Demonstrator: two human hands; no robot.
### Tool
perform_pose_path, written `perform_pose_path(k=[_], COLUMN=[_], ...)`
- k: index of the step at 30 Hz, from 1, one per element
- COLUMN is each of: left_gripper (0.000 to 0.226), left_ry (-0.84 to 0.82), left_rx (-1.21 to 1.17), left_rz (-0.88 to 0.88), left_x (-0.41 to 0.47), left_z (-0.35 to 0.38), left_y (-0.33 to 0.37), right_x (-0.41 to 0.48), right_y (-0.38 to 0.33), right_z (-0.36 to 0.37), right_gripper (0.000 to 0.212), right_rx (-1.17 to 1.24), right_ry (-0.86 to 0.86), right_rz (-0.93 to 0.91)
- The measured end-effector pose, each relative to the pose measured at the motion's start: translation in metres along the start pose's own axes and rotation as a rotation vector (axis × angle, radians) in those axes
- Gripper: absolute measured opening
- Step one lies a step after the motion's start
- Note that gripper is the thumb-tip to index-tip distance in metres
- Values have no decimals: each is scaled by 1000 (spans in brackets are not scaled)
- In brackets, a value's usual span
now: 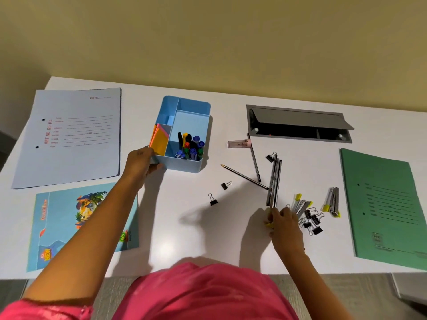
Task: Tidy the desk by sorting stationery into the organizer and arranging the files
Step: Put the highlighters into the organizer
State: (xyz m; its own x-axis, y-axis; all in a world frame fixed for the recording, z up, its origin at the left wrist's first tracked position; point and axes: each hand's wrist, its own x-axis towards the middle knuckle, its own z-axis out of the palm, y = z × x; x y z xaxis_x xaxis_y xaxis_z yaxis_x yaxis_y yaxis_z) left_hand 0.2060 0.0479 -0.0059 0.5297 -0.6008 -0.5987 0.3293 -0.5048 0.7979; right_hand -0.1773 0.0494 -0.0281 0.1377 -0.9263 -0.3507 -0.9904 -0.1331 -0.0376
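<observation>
Right hand [285, 225] pinching near ends of bundled pencils [274, 181] beside binder clips [312, 221]; left hand [141, 162] gripping the near-left corner of the organizer [184, 164], mid-desk [231, 239], between blue file [69, 135] and green file [383, 204]

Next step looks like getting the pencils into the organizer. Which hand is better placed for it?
Right. The right hand grips the lower ends of the pencils, while the left hand holds the blue organizer at its near-left corner, likely steadying it.
</observation>
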Motion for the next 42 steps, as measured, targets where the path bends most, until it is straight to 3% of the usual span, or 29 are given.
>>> perform_pose_path(k=[11, 17, 23, 29, 36, 42], left_gripper=[22, 21, 39, 40, 34, 31], left_ry=[24, 35, -11, -22, -143, -195], left_rx=[-27, -39, 6, 146, 377, 608], left_rz=[12, 11, 26, 70, 118, 202], left_x=[1, 3, 3, 2, 7, 10], left_z=[4, 5, 2, -3, -13, -13], left_y=[-4, -5, -7, -4, 10, 25], right_x=[11, 10, 16, 8, 21, 60], right_y=[25, 26, 21, -5, -57, -100], right_z=[21, 30, 22, 0, -57, -100], right_gripper=[29, 28, 32, 24, 57, 46], right_rx=[371, 199, 222, 567, 1081, 1111], right_ry=[250, 354, 365, 400, 425, 447], right_rz=[-178, -186, -215, -160, -115, -281])
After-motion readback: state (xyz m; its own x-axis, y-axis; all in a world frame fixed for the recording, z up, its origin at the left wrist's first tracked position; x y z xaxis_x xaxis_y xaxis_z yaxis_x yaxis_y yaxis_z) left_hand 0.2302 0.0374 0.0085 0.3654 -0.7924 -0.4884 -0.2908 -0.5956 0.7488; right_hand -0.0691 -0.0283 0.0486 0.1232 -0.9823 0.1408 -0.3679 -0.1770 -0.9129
